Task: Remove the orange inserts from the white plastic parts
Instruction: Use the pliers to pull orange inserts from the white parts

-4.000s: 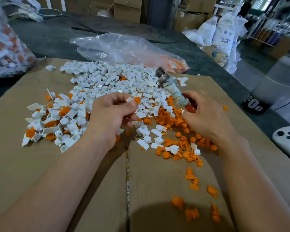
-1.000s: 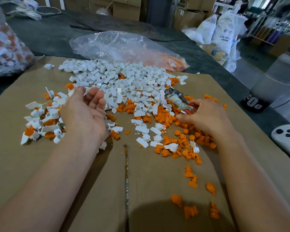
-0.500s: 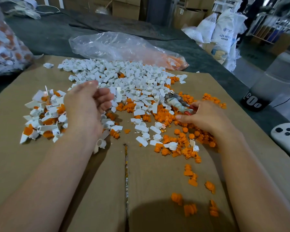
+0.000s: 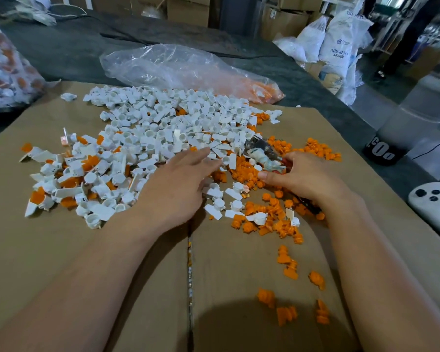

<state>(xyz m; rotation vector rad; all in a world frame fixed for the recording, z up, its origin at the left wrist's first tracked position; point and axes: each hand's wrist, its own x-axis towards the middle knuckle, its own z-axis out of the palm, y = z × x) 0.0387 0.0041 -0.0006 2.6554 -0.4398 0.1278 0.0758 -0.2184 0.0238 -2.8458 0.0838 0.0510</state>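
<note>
The white plastic parts (image 4: 163, 128) lie in a broad loose heap across the far and left side of a brown cardboard sheet (image 4: 61, 262). They are small, glossy moulded pieces, each a short round cup joined to a flat tab. Several on the left still have orange filling their cups. The loose orange inserts (image 4: 264, 219) are small matte ribbed plugs, scattered thickly to the right of the heap and thinning toward the near edge.

The left hand (image 4: 178, 184) rests palm down on the heap's near edge, its fingers (image 4: 196, 154) stretched flat and released over the parts. The right hand (image 4: 300, 176) has its fingers (image 4: 272, 177) curled round a cloth-wrapped tool (image 4: 262, 153), probably pliers, though its metal head is half buried.

Beyond the cardboard, a crumpled clear plastic bag (image 4: 178, 64) holding more orange pieces lies on the dark grey table (image 4: 74, 52).
</note>
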